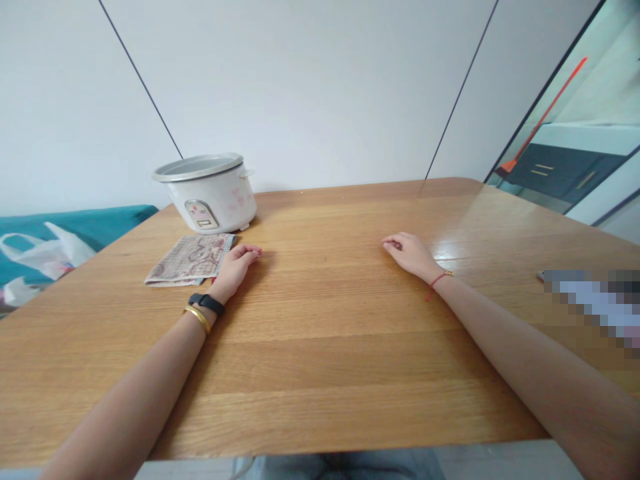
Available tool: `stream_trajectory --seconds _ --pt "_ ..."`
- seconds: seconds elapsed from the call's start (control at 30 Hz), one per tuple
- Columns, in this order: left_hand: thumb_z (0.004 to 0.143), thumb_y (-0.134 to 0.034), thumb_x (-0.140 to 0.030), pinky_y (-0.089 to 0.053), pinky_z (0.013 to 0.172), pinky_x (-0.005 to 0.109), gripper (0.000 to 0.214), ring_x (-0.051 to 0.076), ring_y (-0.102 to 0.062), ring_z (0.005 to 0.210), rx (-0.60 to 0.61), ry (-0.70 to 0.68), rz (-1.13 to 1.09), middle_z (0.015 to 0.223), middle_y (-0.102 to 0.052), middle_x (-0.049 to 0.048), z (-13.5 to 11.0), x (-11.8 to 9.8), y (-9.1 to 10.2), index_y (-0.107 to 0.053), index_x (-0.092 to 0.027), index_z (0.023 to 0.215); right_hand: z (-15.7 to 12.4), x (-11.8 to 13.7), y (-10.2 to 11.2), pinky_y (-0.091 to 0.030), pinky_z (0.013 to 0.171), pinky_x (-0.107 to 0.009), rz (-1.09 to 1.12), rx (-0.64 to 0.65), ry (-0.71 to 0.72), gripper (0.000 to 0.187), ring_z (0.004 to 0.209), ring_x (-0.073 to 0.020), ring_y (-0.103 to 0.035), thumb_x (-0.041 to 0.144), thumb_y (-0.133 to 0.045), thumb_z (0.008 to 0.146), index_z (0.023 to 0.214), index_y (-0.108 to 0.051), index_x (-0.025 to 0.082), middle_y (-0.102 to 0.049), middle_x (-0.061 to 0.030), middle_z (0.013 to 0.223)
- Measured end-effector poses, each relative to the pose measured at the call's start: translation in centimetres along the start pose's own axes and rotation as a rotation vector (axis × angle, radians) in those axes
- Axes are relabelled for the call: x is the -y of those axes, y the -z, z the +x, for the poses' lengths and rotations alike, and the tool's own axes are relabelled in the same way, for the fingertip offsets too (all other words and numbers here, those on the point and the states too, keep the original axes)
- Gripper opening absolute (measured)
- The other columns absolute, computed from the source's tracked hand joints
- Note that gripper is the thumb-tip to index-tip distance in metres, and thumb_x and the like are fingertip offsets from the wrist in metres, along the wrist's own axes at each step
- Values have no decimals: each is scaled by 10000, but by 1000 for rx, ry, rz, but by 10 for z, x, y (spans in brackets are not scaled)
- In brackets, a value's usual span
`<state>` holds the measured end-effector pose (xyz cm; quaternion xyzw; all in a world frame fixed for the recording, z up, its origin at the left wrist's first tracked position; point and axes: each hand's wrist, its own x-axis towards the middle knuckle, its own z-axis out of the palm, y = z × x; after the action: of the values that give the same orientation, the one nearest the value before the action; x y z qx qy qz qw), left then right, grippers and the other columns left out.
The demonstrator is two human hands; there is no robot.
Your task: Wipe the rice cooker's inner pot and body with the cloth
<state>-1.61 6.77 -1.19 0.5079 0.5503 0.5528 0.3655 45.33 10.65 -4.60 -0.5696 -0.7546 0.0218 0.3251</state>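
The left hand (237, 270) lies released on the table (320, 373), palm down, fingers loosely curled and grasping nothing. Its fingertips sit just beside the right edge of a folded patterned cloth (190, 260); contact cannot be confirmed. A black wristband (207, 304) and a gold bangle (198, 319) encircle that wrist. The right hand (407, 255) is equally released, resting palm down near mid-table with its fingers curled inward, well apart from the left, and a red string bracelet (440, 280) circles its wrist. Both limp postures appear to indicate resting rather than bearing load. The cloth lies flat toward the table's left side. Behind it, a white rice cooker (207, 193) with a pink print and metal rim stands upright near the far edge, its control panel angled toward the person; the placement seems to keep it back from the near edge. No lid is visible. A pixelated object (595, 307) at the right edge cannot be identified. The wood surface is varnished, with glare toward the far right corner. A white panelled wall (300, 80) rises beyond the far edge, and a white plastic bag (43, 253) lies on a teal sofa (75, 223) past the left edge.
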Motion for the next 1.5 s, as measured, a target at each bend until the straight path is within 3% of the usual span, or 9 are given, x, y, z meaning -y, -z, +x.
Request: stream_trajectory --seconds 1.5 --pt "578 -783 -408 -468 915 356 307 227 -649 882 12 -7 48 876 -748 56 1 2 0 -713 -195 788 -1 5 3 -502 870 -393 -124 34 31 346 935 -260 -664 378 -509 1028 1024 -810 207 -752 -111 1000"
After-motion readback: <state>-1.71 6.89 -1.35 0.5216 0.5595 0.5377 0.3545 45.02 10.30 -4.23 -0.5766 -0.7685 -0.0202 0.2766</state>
